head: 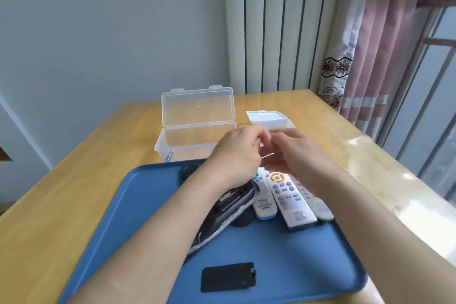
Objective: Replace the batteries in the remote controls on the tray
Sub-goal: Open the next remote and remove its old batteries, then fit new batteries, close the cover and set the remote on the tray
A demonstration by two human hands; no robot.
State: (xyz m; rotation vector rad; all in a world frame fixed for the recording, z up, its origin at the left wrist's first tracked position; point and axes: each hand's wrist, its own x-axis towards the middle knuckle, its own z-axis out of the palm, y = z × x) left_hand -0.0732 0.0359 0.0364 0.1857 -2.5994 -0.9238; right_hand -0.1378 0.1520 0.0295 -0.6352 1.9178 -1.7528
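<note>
- You look early in the job: on the tray point(153, 205), the black remote point(227, 207) lies opened, its battery cover point(228, 276) off at 6 o'clock.
- The white remotes point(288, 195) at its 3 o'clock lie face up, seemingly untouched.
- One battery point(169, 155) sits in the clear box point(195, 140) at 12 o'clock.
- Your left hand point(237, 153) and right hand point(293, 153) meet above the tray's far edge, fingers curled, apparently pinching a small glinting item point(269, 155); what it is, you cannot tell.

Blue tray point(148, 205): three white remotes point(288, 197) face up, side by side; black remote point(232, 202), compartment open; black cover point(228, 276) lying apart.
</note>
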